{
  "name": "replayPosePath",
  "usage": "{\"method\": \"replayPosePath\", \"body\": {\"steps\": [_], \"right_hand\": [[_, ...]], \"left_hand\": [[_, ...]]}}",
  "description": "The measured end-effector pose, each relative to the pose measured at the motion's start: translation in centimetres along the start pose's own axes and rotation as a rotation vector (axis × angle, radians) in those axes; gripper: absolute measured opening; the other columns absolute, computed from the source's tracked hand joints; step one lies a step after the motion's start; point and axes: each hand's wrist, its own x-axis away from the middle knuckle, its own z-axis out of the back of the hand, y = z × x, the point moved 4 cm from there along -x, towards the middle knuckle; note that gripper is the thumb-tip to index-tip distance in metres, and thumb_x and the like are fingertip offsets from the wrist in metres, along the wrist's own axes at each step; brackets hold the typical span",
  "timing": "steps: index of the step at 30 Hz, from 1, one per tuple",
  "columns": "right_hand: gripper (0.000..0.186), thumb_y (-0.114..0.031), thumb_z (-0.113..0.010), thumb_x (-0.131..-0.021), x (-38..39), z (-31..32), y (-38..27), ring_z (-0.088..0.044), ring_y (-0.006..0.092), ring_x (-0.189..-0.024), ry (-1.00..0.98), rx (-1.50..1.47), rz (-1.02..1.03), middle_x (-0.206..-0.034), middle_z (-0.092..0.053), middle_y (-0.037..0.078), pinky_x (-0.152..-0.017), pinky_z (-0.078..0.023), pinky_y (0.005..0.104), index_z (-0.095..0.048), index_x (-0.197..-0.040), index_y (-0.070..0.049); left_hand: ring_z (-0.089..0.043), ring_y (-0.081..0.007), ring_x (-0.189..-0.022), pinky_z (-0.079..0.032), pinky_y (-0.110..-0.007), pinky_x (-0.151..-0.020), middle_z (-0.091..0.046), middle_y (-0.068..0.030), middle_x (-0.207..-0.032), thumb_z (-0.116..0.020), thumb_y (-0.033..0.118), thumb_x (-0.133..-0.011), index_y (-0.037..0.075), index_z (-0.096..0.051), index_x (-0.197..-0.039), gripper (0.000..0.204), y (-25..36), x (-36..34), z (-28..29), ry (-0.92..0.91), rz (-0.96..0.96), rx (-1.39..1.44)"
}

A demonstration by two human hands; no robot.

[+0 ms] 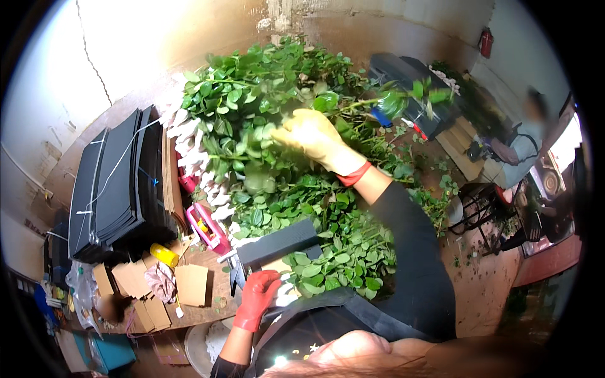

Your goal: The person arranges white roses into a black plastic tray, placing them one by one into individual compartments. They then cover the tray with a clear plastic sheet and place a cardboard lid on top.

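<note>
My left hand (258, 299), in a red rubber glove, is closed beside white-wrapped flower heads near my body; what its fingers hold, if anything, is hidden. My right hand (312, 138), in a yellow glove, reaches over a big heap of green leafy stems (271, 82) with its fingers curled in among the leaves, some of them blurred. Their grip is hidden by foliage. White-covered heads (192, 142) line the heap's left side. Between my hands lies a dark grey block (277, 242), with more leafy stems (343, 258) just right of it.
Left on the table is a strapped stack of black sheets (120, 183). Nearby lie a pink tape dispenser (209, 228), a yellow roll (164, 254) and cardboard pieces (192, 283). At far right, a person (520, 148) is beside a second dark stack (409, 88).
</note>
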Motion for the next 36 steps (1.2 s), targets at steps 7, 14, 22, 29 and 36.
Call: {"method": "replayPosePath", "body": {"steps": [7, 14, 22, 29, 36], "right_hand": [[0.048, 0.010, -0.069, -0.075, 3.7, 6.6, 0.2, -0.071, 0.0244, -0.078, 0.208, -0.103, -0.134, -0.086, -0.074, 0.003, -0.068, -0.058, 0.0367, -0.080, -0.112, -0.018], [0.030, -0.012, -0.066, -0.092, 7.0, -1.4, 4.8, -0.074, 0.0334, -0.089, -0.319, -0.142, -0.632, -0.097, -0.077, 0.010, -0.080, -0.059, 0.0454, -0.078, -0.117, -0.020], [0.044, 0.003, -0.064, -0.083, 0.6, 3.3, -3.0, -0.073, 0.0314, -0.085, 0.094, -0.281, -0.200, -0.098, -0.076, 0.010, -0.071, -0.059, 0.0359, -0.077, -0.118, -0.020], [0.044, -0.002, -0.068, -0.089, 0.0, 1.0, -5.0, -0.073, 0.0302, -0.088, 0.210, -0.384, -0.113, -0.104, -0.074, 0.009, -0.080, -0.062, 0.0413, -0.070, -0.131, -0.016], [0.029, -0.017, -0.056, -0.101, 9.1, -7.4, 6.2, -0.075, 0.0290, -0.107, -1.024, 0.198, -0.537, -0.119, -0.076, 0.011, -0.088, -0.059, 0.0447, -0.077, -0.121, -0.016]], "left_hand": [[-0.070, -0.0262, -0.104, -0.057, -0.037, -0.089, -0.074, -0.0095, -0.105, -0.080, 0.007, -0.090, 0.004, -0.076, -0.105, 0.016, -0.6, 0.3, 0.3, -0.054, 0.093, 0.076], [-0.070, -0.0303, -0.096, -0.056, -0.039, -0.085, -0.073, -0.0119, -0.102, -0.080, 0.009, -0.089, 0.004, -0.076, -0.103, 0.016, -0.2, -0.1, -0.2, -0.046, 0.129, 0.144], [-0.071, -0.0193, -0.103, -0.057, -0.034, -0.091, -0.074, -0.0085, -0.109, -0.077, 0.007, -0.093, 0.001, -0.075, -0.109, 0.017, -0.4, 0.1, 0.3, -0.063, 0.265, 0.215], [-0.069, -0.0223, -0.104, -0.055, -0.034, -0.091, -0.072, -0.0089, -0.107, -0.077, 0.009, -0.093, 0.003, -0.075, -0.113, 0.021, -0.8, 0.3, 0.8, -0.032, 0.276, 0.253], [-0.069, -0.0209, -0.102, -0.055, -0.033, -0.089, -0.071, -0.0077, -0.108, -0.078, 0.008, -0.093, 0.002, -0.076, -0.111, 0.019, -0.2, -0.1, -0.7, -0.072, 0.244, 0.302]]}}
